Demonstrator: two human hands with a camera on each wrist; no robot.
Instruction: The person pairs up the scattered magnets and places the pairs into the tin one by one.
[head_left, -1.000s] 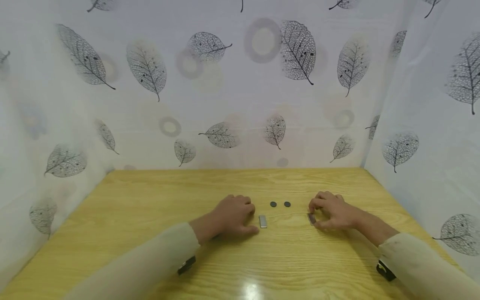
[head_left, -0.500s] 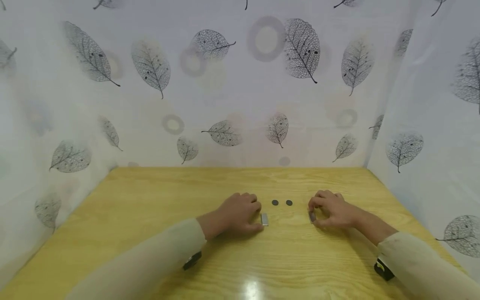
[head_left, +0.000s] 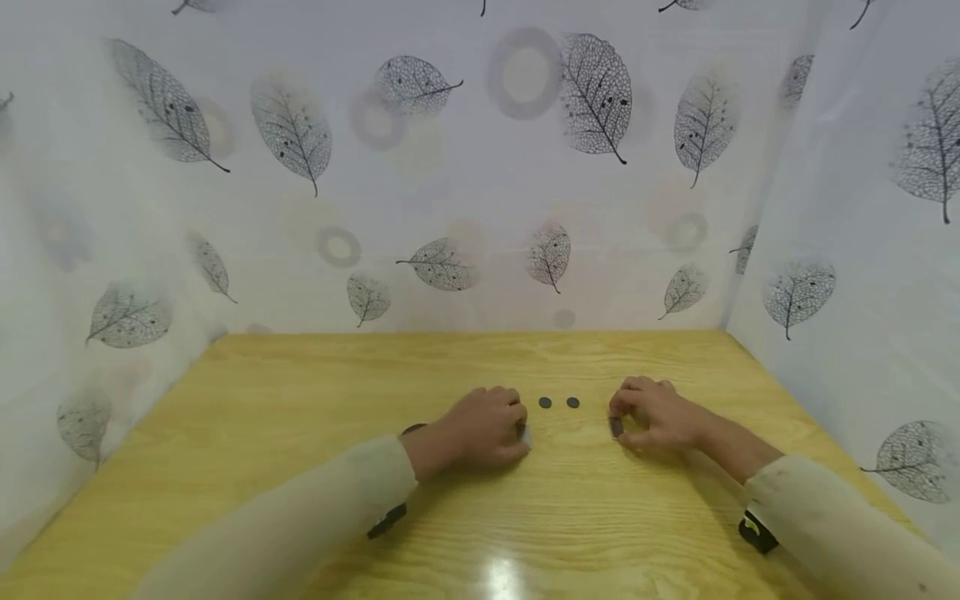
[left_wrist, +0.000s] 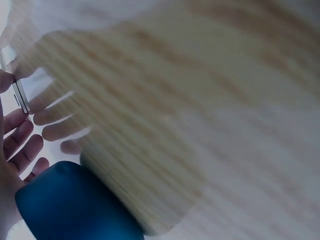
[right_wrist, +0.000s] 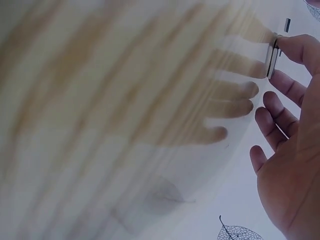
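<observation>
My left hand (head_left: 487,427) pinches a small flat silver rectangular piece (head_left: 526,437) by its ends between thumb and fingers. In the left wrist view that piece (left_wrist: 21,97) is seen edge-on. To the right, my right hand (head_left: 656,414) pinches a similar small flat piece (head_left: 617,427), which looks darker from the head. Its edge shows in the right wrist view as a thin metallic bar (right_wrist: 272,57) between thumb and forefinger. Slightly farther back, between the hands, two small dark discs lie side by side, a left disc (head_left: 545,402) and a right disc (head_left: 573,402).
A dark round rim (head_left: 413,428) shows partly behind my left wrist. The left wrist view has a rounded dark blue object (left_wrist: 75,205) near the hand. Leaf-printed white curtains (head_left: 480,167) enclose the wooden table (head_left: 315,375) at the back and sides.
My left hand has moved right to the silver piece and now pinches it. My right hand keeps its piece, which has turned a little more upright.
</observation>
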